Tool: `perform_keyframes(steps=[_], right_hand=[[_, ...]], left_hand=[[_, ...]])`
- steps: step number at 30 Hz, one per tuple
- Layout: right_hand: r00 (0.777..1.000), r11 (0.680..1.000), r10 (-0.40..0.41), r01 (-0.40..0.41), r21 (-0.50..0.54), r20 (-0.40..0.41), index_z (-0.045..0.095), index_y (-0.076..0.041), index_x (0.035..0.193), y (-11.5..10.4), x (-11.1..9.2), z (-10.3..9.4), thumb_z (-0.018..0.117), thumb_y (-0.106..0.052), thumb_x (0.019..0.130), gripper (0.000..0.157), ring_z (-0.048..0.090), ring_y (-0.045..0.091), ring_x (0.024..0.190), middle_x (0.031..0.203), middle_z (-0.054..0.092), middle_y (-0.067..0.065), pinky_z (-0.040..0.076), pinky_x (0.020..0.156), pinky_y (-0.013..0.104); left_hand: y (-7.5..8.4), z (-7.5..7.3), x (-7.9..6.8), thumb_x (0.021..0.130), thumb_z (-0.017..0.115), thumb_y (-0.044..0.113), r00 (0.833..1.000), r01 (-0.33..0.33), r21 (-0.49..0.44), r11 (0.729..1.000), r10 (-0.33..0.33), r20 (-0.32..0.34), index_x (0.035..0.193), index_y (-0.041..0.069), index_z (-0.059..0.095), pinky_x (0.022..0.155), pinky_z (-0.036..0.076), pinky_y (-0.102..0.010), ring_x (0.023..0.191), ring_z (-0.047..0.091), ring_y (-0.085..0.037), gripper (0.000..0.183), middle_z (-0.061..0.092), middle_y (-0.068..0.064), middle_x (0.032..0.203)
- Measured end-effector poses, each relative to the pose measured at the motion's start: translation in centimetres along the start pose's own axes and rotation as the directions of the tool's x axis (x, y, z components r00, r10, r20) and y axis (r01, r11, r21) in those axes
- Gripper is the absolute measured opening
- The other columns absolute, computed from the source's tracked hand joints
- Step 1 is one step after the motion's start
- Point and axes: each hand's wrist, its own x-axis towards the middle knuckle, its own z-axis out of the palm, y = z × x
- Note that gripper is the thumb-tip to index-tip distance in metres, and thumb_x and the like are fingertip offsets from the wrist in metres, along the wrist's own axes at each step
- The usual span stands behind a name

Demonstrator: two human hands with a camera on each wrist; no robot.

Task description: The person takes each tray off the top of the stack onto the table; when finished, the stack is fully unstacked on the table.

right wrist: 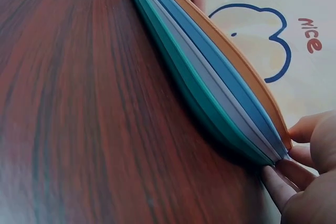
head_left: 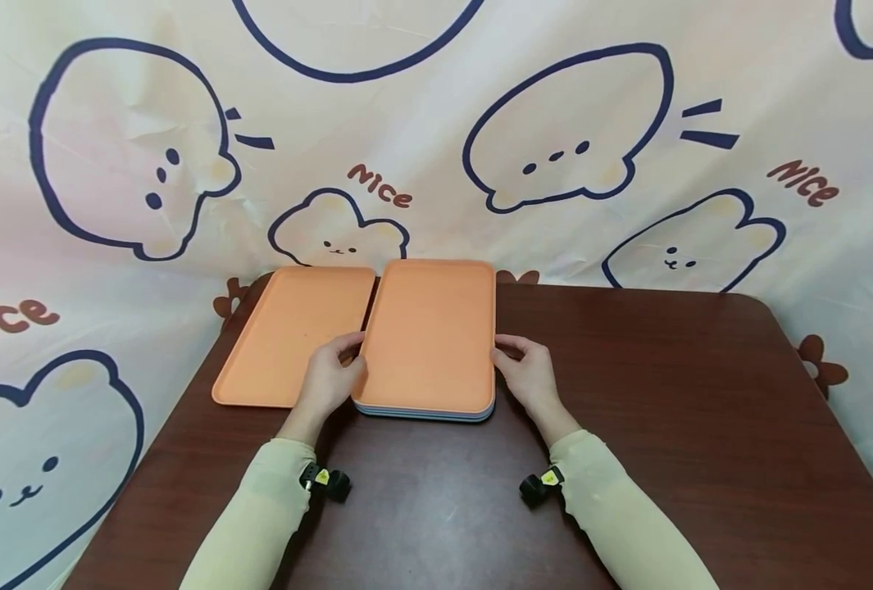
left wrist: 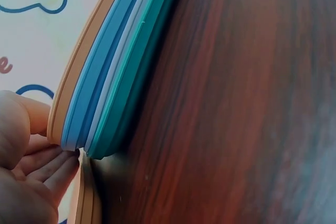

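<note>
A stack of rectangular trays stands mid-table in the head view, with an orange tray on top. Below it, the left wrist view shows the rims of a blue tray, a pale lavender tray and a green tray. My left hand holds the stack's left edge, thumb by the orange rim and fingers at the lower rims. At the right edge, my right hand holds the stack the same way, its fingertips right at the corner of the rims.
Another orange tray lies flat on the dark brown wooden table, just left of the stack. Behind the table hangs a pale cloth printed with cartoon bears. A small black camera is strapped at each wrist.
</note>
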Motion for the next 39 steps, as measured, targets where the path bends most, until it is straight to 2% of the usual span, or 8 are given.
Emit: perform_keyframes(steps=[6,13,17,21,27,31,34,39], right_hand=[[1.000,1.000,0.006,-0.006,0.008,0.011,0.078,-0.003,0.129,-0.4,-0.1,0.9,0.073,-0.012,0.098,0.033,0.073,0.032,0.118,0.124,0.078,0.020,0.057,0.090,0.029],[1.000,0.999,0.009,-0.009,0.046,-0.006,0.078,-0.003,0.129,-0.8,-0.2,2.1,0.073,-0.013,0.098,0.033,0.076,0.033,0.114,0.124,0.078,0.020,0.062,0.092,0.035],[1.000,0.998,-0.012,0.014,0.060,-0.024,0.074,0.000,0.133,-0.9,-0.6,2.8,0.074,-0.011,0.098,0.037,0.078,0.035,0.116,0.132,0.074,0.023,0.065,0.095,0.041],[0.998,0.999,-0.052,0.053,0.015,-0.047,0.073,0.004,0.132,-0.9,-0.8,3.2,0.074,-0.009,0.097,0.037,0.077,0.037,0.117,0.136,0.069,0.024,0.065,0.097,0.045],[0.985,0.989,-0.120,0.109,-0.095,-0.120,0.078,0.005,0.121,-1.1,-0.8,3.6,0.069,-0.004,0.090,0.034,0.071,0.038,0.110,0.116,0.071,0.021,0.061,0.096,0.050],[0.980,0.987,-0.131,0.115,-0.112,-0.148,0.079,0.004,0.119,-1.3,-0.8,3.6,0.068,-0.006,0.090,0.033,0.069,0.038,0.105,0.112,0.073,0.020,0.058,0.090,0.050],[0.981,0.993,-0.107,0.096,-0.075,-0.161,0.079,0.002,0.120,-1.5,-0.9,3.2,0.067,-0.006,0.090,0.034,0.073,0.037,0.103,0.115,0.073,0.020,0.061,0.089,0.049],[0.978,0.997,-0.072,0.072,-0.009,-0.193,0.080,0.000,0.121,-1.5,-0.8,2.4,0.066,-0.006,0.090,0.034,0.079,0.033,0.095,0.113,0.079,0.020,0.066,0.082,0.039]], left_hand=[[-0.5,-0.6,0.1,0.103,0.054,-0.001,1.000,0.002,0.002,1.000,-0.002,-0.031,0.150,-0.010,0.057,0.120,0.047,-0.054,0.146,0.055,-0.046,0.047,0.056,-0.032,0.155],[-1.4,-1.3,0.4,0.104,0.055,0.003,0.998,0.045,-0.028,0.999,-0.046,-0.042,0.151,-0.007,0.057,0.117,0.051,-0.054,0.141,0.059,-0.043,0.048,0.060,-0.031,0.151],[-1.8,-1.3,0.6,0.105,0.055,0.006,0.995,0.085,-0.060,0.995,-0.088,-0.037,0.151,-0.007,0.057,0.117,0.050,-0.051,0.140,0.059,-0.040,0.048,0.061,-0.030,0.150],[-2.0,-1.3,0.7,0.106,0.056,0.009,0.992,0.124,-0.094,0.988,-0.126,-0.015,0.152,-0.006,0.056,0.123,0.045,-0.052,0.147,0.055,-0.039,0.049,0.058,-0.029,0.154],[-2.0,-1.6,0.6,0.111,0.049,0.015,0.989,0.148,-0.111,0.983,-0.147,0.017,0.154,-0.004,0.055,0.123,0.044,-0.052,0.148,0.053,-0.038,0.047,0.057,-0.026,0.157],[-2.1,-1.7,0.4,0.115,0.041,0.017,0.985,0.172,-0.118,0.978,-0.171,0.022,0.155,0.001,0.056,0.128,0.039,-0.053,0.155,0.045,-0.036,0.046,0.053,-0.022,0.162],[-2.0,-1.6,0.4,0.114,0.044,0.015,0.988,0.153,-0.105,0.983,-0.152,0.020,0.155,0.000,0.056,0.130,0.036,-0.053,0.157,0.043,-0.036,0.045,0.054,-0.023,0.161],[-2.1,-1.6,0.5,0.108,0.056,0.006,0.996,0.084,-0.091,0.992,-0.083,0.024,0.153,-0.005,0.055,0.124,0.044,-0.054,0.148,0.055,-0.041,0.047,0.059,-0.029,0.154]])
